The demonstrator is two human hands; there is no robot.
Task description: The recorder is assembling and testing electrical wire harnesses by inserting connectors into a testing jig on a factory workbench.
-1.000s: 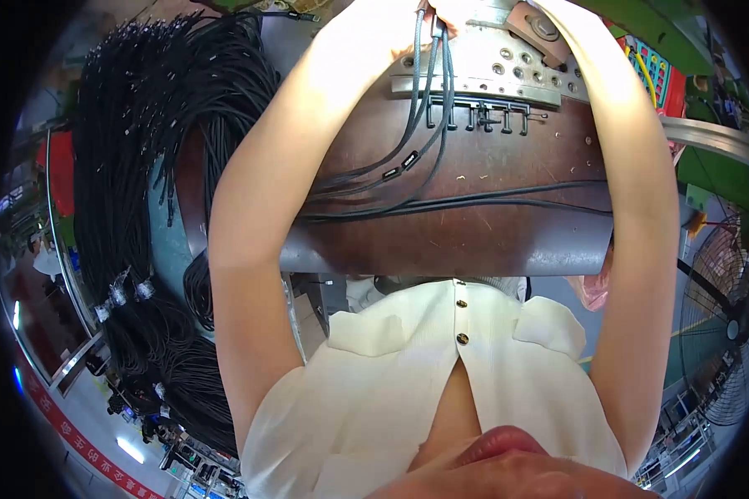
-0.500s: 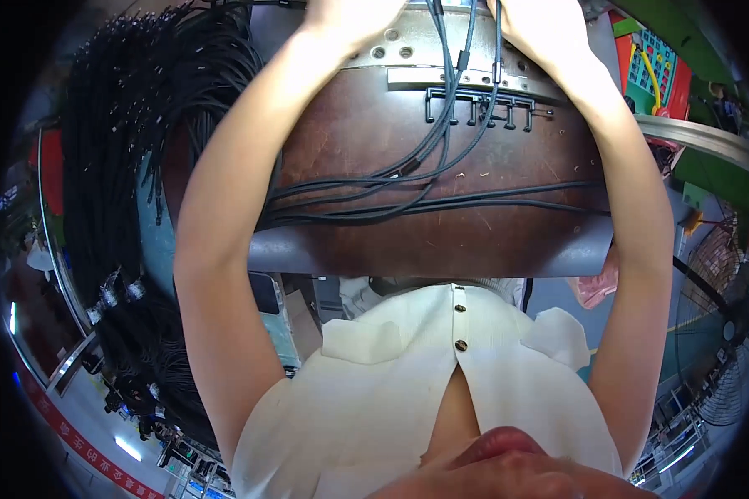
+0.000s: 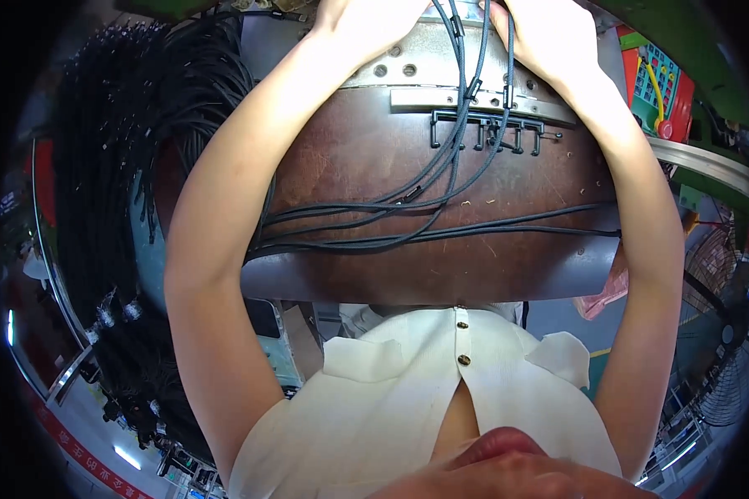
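Note:
Several black cables (image 3: 429,200) cross the brown work surface (image 3: 349,150) and bend up over a metal plate (image 3: 383,75) between my hands. Small black sleeves sit on them. My left hand (image 3: 374,29) is at the plate's left side, its fingers mostly cut off by the picture's upper edge. On the right side of the cables is my right hand (image 3: 551,37), its thumb pointing toward them and its other fingers out of view. What either hand grips cannot be made out. A black comb-like plastic piece (image 3: 495,129) with short prongs lies by the metal bar (image 3: 424,100) below the hands.
A thick hanging bundle of black cables (image 3: 100,166) fills the left side. To the right are a red and green control panel (image 3: 662,91) with a yellow cord, a pale curved rail (image 3: 707,162) and a black fan (image 3: 728,358). Pink material (image 3: 603,291) hangs below the table's right edge.
The plate, cables and table edge now appear lower in the picture, and more of both hands shows. Both hands stay at the plate, and the cables keep nearly the same course.

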